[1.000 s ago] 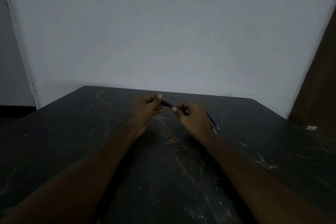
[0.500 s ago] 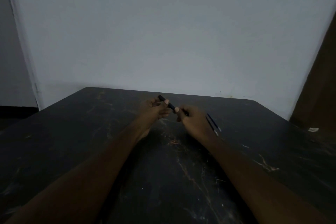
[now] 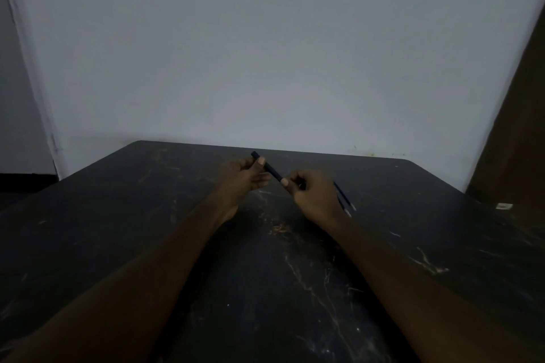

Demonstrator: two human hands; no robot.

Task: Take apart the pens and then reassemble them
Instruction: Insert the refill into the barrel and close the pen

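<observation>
Both hands hold one dark pen (image 3: 269, 167) above the table (image 3: 147, 244): left hand (image 3: 240, 178) pinches its far end, right hand (image 3: 312, 194) grips its near end. Two thin pen parts (image 3: 344, 198) lie on the table just beside the right hand.

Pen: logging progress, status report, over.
Left hand, right hand each pinch an end of black pen. Spare pens on table beside right hand, nothing blocking.
</observation>
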